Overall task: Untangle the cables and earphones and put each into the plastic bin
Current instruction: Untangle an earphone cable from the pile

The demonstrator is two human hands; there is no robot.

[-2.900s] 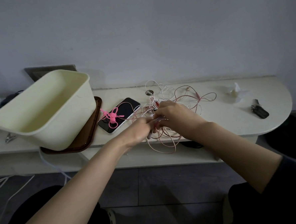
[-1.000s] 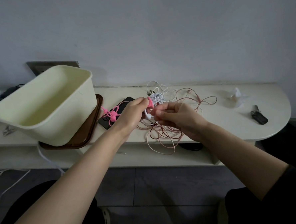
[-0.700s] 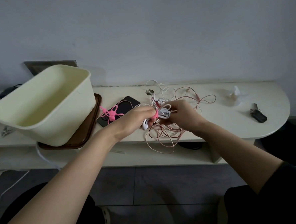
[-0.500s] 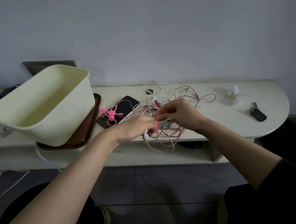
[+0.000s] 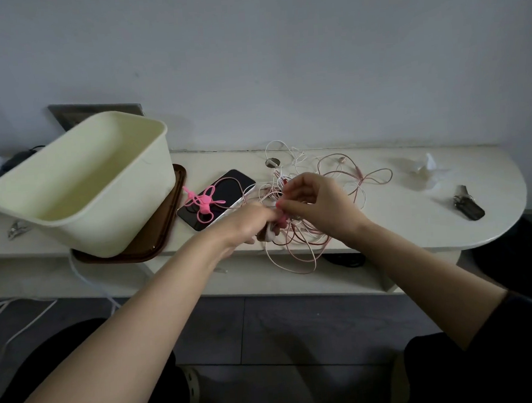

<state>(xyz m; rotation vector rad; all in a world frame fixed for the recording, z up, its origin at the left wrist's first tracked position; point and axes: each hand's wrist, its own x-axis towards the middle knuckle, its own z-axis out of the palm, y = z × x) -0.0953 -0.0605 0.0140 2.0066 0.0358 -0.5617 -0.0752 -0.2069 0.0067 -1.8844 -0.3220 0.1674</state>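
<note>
Tangle (image 5: 307, 230) of pink and white wire sits on the table (image 5: 415, 223), right of the bin (image 5: 119, 222), with several loops hanging over the front edge. Left hand (image 5: 244, 224) curls round a white earbud (image 5: 270, 234) and the strands beside it. Right hand (image 5: 316, 201) pinches a small pink piece (image 5: 279, 204) between thumb and forefinger, other fingers loosely bent above the pile. Risks, as judged: a hard pull apart by both hands cinches the knot instead of freeing it, and the thin wire likely strains at the bud. Hanging loops put weight at the edge, so a careless lift could slide the whole pile to the floor. One pink strand runs across the phone (image 5: 226, 185) to a pink tie (image 5: 204, 201) lying on it; tugging that line may drag the phone along. No wire shows inside the bin, so nothing is sorted yet. Against a second ago: hands were then raised, with the earbud clear above the pile. Now both are lower, at the front edge, with the earbud half hidden under the left fingers. Bin, phone and tie sit as before.
</note>
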